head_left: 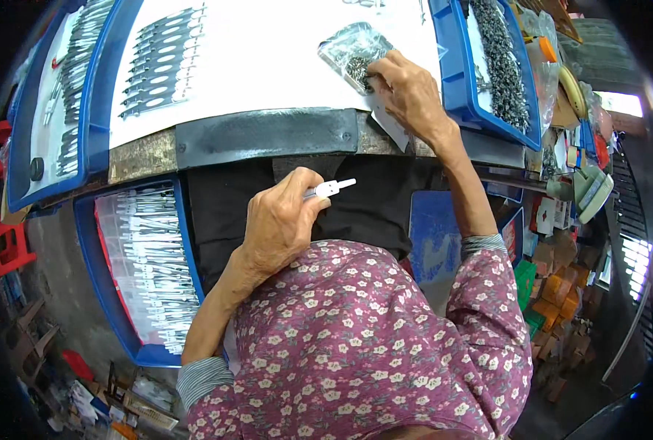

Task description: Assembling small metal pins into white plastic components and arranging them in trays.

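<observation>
In my left hand (282, 216), above my lap, a slim silvery-white part (331, 188) is pinched between thumb and fingers. Its narrow tip points right, and small dark holes show near its middle. My right hand (412, 92) reaches over the worktable to a clear plastic container (345, 53) of small metal pieces (359, 70). The fingers of that hand are drawn together at the pieces; whatever they hold is hidden. Rows of dark metal parts with oval openings (166, 59) lie on the white table surface (268, 70), left of the container.
Blue trays of metal parts stand at the table's left (95, 125) and right (462, 88). Another blue tray (144, 356), filled with silvery parts, sits lower at my left. A dark strip (268, 136) covers part of the table's front edge. Red stools (9, 248) stand far left.
</observation>
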The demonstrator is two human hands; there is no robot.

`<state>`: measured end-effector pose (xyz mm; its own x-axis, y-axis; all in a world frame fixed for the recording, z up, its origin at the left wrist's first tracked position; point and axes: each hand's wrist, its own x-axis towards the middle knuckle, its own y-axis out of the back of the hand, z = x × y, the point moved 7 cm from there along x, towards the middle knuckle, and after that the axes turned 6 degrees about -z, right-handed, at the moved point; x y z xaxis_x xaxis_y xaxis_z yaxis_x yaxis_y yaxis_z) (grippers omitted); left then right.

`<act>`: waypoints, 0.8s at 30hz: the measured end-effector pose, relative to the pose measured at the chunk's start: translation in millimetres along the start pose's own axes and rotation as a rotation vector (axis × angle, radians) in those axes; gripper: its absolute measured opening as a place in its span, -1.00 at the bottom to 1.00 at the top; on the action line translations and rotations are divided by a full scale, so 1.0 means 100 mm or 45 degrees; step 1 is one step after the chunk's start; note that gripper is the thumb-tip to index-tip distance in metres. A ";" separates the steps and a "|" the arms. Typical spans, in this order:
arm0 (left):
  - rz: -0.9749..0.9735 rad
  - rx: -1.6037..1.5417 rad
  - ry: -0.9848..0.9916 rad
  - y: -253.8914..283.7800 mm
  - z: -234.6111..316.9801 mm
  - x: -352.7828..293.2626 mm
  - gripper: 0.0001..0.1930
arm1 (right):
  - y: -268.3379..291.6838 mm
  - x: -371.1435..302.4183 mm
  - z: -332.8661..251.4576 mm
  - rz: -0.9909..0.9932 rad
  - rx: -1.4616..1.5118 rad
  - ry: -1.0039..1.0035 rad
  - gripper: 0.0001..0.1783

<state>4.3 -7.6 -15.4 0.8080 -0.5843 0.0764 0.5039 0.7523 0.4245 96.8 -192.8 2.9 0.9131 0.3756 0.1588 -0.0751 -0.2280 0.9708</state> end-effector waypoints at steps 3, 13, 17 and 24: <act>0.051 -0.103 0.057 0.05 -0.03 0.02 -0.85 | -0.07 0.07 -0.03 -0.112 -0.139 -0.026 -0.94; 0.065 -0.500 0.300 0.10 -0.14 0.06 -0.85 | -0.09 0.08 -0.02 -0.011 -0.040 0.022 -0.96; 0.087 -0.674 0.319 0.12 -0.17 0.08 -0.86 | -0.01 0.04 0.00 0.113 0.175 -0.009 -0.94; 0.027 -0.896 0.374 0.16 -0.10 0.21 -0.88 | -0.01 0.03 0.03 0.150 0.242 -0.115 -0.93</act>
<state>32.4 -5.0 -16.4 0.8180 -0.5368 -0.2068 0.4839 0.8365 -0.2573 100.4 -194.0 1.9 0.9352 0.2563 0.2442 -0.1146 -0.4337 0.8938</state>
